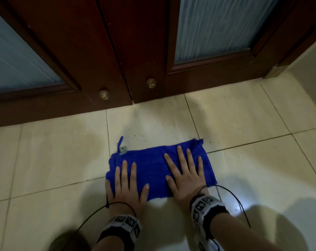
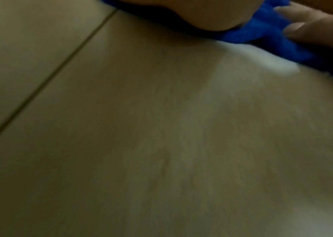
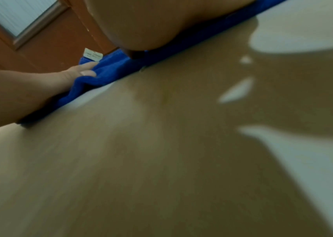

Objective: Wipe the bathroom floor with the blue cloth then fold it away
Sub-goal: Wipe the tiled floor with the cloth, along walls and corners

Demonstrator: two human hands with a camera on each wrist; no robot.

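The blue cloth (image 1: 151, 165) lies flat on the cream tiled floor (image 1: 244, 169), spread as a rough rectangle with a small white label (image 1: 122, 150) at its far left corner. My left hand (image 1: 126, 180) presses flat on the cloth's left part, fingers straight and spread. My right hand (image 1: 185, 171) lies flat on the right part, fingers spread too. In the left wrist view the blue cloth (image 2: 262, 30) shows at the top with my right hand's fingers (image 2: 295, 30) on it. The right wrist view shows the cloth's (image 3: 116, 70) near edge under my left hand (image 3: 80, 72).
Dark wooden double doors (image 1: 135, 51) with frosted glass panels stand just beyond the cloth, with two brass knobs (image 1: 151, 83) near the floor. Small dark specks (image 1: 139, 136) dot the tile beyond the cloth. Thin black cables (image 1: 233, 198) trail from my wrist bands across the floor.
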